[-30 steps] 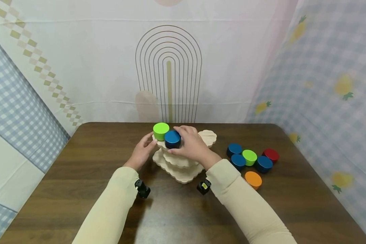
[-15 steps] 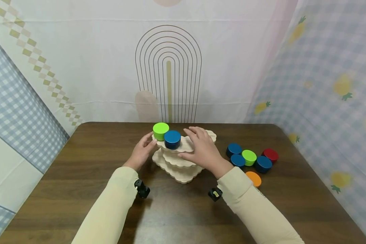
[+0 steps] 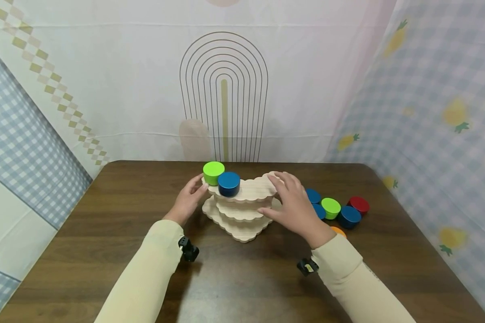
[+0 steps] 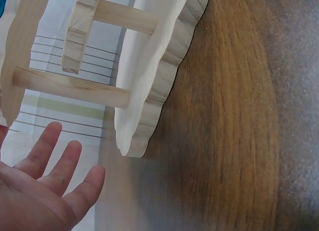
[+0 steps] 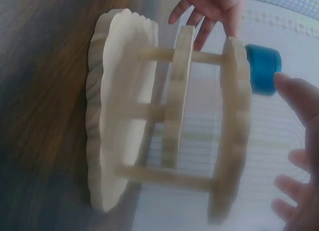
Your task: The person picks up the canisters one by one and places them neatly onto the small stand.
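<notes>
A dark brown wooden table (image 3: pixel 242 287) is seen from above, and behind it a white cloth backdrop (image 3: pixel 141 80) printed with thin nested arches is hung. The right side is lined by a pale blue-and-white checked cloth (image 3: pixel 428 157) printed with yellow pineapples. Over the table two cream-coloured long sleeves (image 3: pixel 145 269) are stretched. Between the hands a pale wooden three-tier stand (image 3: pixel 242 211) with scalloped edges is set upright, its tiers joined by round wooden posts (image 4: pixel 72 87). By the left hand (image 3: pixel 187 201), its fingers relaxed and spread apart, the left end of the top tier (image 3: pixel 254 190) is touched. The right hand (image 3: pixel 293 206) is held at the tier's right end with thumb and fingers spread; whether the wood is touched there cannot be told. Near the top tier's left end, a short lime-green cylinder (image 3: pixel 213 173) and a glossy dark-blue cylinder (image 3: pixel 228 184) are stood side by side. On the table, right of the stand, three other blue cylinders (image 3: pixel 349 217), a second lime-green cylinder (image 3: pixel 330 208) and a deep-red cylinder (image 3: pixel 359 205) are grouped, with an orange cylinder (image 3: pixel 338 231) mostly hidden by the right wrist. Under each wrist a small black camera (image 3: pixel 188 249) is worn.
</notes>
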A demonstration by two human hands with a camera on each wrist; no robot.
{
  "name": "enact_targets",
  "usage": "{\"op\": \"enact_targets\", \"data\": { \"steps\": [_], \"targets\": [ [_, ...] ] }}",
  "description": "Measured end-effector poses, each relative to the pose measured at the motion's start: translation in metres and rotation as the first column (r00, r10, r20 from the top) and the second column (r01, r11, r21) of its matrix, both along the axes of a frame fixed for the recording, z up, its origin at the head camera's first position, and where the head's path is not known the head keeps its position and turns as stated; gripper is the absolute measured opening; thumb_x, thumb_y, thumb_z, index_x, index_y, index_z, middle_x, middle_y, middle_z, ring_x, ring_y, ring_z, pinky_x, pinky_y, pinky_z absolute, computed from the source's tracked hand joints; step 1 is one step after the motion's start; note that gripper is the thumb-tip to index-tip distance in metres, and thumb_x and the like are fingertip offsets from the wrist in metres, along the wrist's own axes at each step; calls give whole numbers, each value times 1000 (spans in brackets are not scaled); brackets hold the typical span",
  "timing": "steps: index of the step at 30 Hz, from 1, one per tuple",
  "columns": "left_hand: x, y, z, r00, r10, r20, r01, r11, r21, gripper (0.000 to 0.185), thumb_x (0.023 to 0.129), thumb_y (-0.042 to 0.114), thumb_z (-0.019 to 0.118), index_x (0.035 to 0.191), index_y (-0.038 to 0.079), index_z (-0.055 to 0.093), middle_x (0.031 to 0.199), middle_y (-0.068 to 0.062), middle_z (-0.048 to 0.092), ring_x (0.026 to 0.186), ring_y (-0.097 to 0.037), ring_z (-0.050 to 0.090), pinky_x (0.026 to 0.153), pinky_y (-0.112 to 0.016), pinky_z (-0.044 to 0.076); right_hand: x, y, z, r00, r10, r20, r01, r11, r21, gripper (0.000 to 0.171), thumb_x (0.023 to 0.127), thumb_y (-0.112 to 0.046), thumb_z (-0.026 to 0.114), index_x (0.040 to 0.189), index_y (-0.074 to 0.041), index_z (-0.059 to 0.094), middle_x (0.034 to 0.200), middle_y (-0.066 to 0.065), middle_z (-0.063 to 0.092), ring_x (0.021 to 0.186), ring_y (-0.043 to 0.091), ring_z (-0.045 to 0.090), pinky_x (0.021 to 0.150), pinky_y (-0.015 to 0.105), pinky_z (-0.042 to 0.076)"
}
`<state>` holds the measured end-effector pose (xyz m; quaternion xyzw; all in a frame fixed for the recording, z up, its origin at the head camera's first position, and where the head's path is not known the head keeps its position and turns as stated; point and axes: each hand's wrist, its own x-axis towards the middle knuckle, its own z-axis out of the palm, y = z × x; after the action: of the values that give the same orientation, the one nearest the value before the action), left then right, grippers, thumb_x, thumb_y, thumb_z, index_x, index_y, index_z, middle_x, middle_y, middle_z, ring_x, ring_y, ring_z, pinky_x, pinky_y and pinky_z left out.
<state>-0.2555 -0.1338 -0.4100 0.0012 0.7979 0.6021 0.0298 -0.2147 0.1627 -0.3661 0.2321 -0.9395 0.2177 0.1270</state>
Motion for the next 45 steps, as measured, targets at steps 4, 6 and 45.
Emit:
{"op": "enact_targets", "data": {
  "steps": [4, 6, 45],
  "targets": [
    [0, 1, 0, 1000, -3, 5, 3, 1000, -2, 56, 101, 35, 49, 151, 15, 32, 151, -19, 35, 136, -34, 36, 106, -56, 34, 4, 14, -3, 1000, -8, 0, 8, 1000, -9, 88, 79, -43, 78, 148, -10, 37, 151, 18, 31, 140, 40, 21, 107, 64, 22],
    [0, 1, 0, 1000, -3, 7, 3, 1000, -6, 56, 101, 36, 49, 151, 15, 32, 151, -19, 35, 136, -35, 36, 106, -56, 34, 6, 22, -5, 1000, -16, 1, 16, 1000, -5, 88, 79, -43, 79, 148, -9, 37, 150, 18, 31, 140, 41, 21, 107, 64, 22],
    [2, 1, 5, 999, -5, 33, 4, 1000, 12, 59, 101, 37, 48, 153, 16, 29, 149, -21, 35, 136, -36, 35, 107, -57, 32, 40, 117, -41, 971, -118, 207, 135, 988, -69, 82, 83, -42, 74, 146, -4, 37, 147, 25, 33, 131, 49, 25, 97, 72, 29]
  ]
}}
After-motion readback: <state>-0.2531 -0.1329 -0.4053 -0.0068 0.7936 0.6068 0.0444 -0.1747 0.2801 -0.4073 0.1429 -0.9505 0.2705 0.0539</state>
